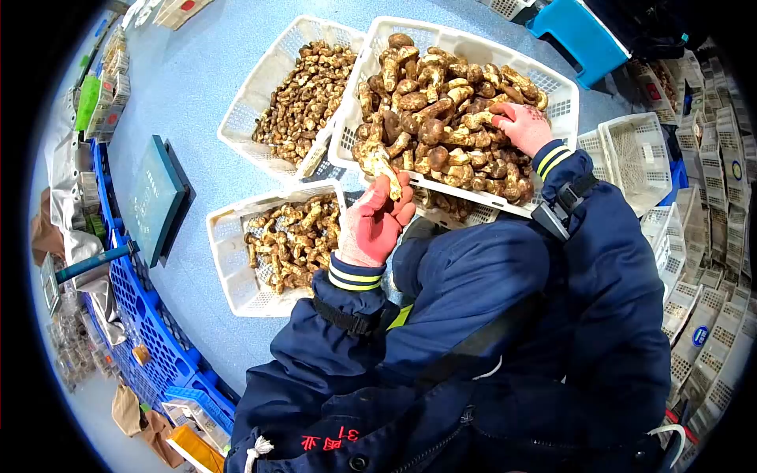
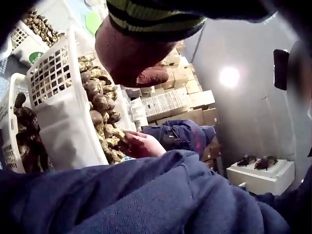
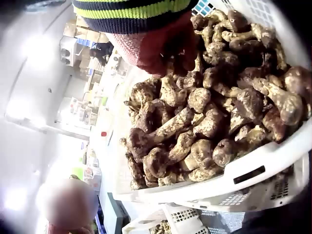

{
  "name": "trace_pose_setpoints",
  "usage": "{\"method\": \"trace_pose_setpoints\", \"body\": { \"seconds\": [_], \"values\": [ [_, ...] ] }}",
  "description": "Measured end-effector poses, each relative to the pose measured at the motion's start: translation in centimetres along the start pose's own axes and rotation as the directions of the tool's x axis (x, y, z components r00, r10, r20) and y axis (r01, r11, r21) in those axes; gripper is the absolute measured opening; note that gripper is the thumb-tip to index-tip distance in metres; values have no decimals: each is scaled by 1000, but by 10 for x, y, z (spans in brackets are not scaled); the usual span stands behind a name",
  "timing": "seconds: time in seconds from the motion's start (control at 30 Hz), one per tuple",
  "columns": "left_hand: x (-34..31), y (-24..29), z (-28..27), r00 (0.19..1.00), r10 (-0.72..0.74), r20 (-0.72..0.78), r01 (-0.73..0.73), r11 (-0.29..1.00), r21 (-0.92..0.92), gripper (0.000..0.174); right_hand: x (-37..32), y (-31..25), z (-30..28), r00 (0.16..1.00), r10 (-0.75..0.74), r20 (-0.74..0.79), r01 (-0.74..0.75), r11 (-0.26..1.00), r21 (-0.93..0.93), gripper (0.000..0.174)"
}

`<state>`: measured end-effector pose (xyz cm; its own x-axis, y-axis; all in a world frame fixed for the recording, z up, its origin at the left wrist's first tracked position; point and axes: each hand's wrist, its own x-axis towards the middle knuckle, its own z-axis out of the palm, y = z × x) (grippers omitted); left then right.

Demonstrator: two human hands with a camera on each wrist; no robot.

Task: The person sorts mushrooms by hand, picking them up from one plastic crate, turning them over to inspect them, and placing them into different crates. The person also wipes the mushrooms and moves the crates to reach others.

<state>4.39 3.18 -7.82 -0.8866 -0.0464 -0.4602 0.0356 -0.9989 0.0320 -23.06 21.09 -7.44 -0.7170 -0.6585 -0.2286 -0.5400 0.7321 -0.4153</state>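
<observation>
Brown and cream mushrooms (image 1: 438,106) (image 3: 209,117) heap in the large white basket (image 1: 473,49) (image 2: 68,131). My left hand (image 1: 374,225) (image 2: 134,53), in a pink glove, pinches the stem of a large mushroom (image 1: 374,158) over that basket's near left corner, palm turned up. The right hand (image 1: 523,128) (image 2: 145,145) (image 3: 163,46), also gloved, reaches into the right part of the heap, with its fingertips gripping a pale-stemmed mushroom (image 1: 478,120). In the right wrist view its fingers lie in shadow.
Small mushrooms (image 1: 303,102) fill a basket at the upper left; slender ones (image 1: 292,244) lie in another (image 1: 229,260) at the lower left. Further left stand a blue-green platform scale (image 1: 156,197) and blue pallets (image 1: 146,315). Empty white baskets (image 1: 637,150) and a blue stool (image 1: 579,39) are at the right.
</observation>
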Motion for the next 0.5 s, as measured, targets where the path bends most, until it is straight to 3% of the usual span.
{"method": "trace_pose_setpoints", "body": {
  "seconds": [0.23,0.33,0.43,0.5],
  "values": [
    [4,-4,0,999,8,-40,-6,999,45,29,1,7,3,1000,10,3,-10,1000,6,35],
    [1,-7,9,995,26,-98,-14,993,116,27,-3,-3,-2,998,8,-69,-18,988,-154,34],
    [-1,-11,16,989,146,-35,-121,913,390,22,0,5,5,900,-281,-332,156,921,-356,32],
    [-2,-12,21,990,141,-20,-112,859,499,23,-1,0,-3,982,-157,-104,137,975,-178,30]
  ]
}}
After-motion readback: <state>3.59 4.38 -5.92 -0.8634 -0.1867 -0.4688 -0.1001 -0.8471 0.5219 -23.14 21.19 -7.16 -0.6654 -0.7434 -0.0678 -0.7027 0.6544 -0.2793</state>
